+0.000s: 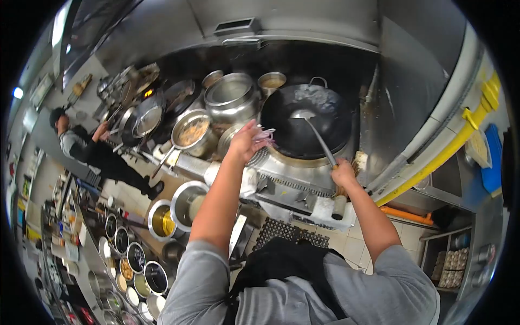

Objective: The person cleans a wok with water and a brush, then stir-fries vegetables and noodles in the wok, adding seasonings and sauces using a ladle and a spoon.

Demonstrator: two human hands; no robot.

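Note:
A big black wok [287, 135] sits on the stove in front of me, with pale, whitish stuff [319, 97] near its far side. My right hand [343, 174] is wrapped round the handle of a long metal ladle [322, 143], whose head lies inside the wok. At the wok's left rim, my left hand [246, 142] is closed on sliced red onion [264, 135], the pinkish strips sticking out past the fingers. Just left of that hand stands a pot of brownish food [192, 132], and behind it a large steel pot [231, 93].
A small metal pot [272, 81] stands behind the wok. Another person [86, 142] works at pans on the left. Below are a bowl of yellow liquid [163, 221] and several ingredient containers [136, 257]. A steel wall [414, 70] borders the stove on the right.

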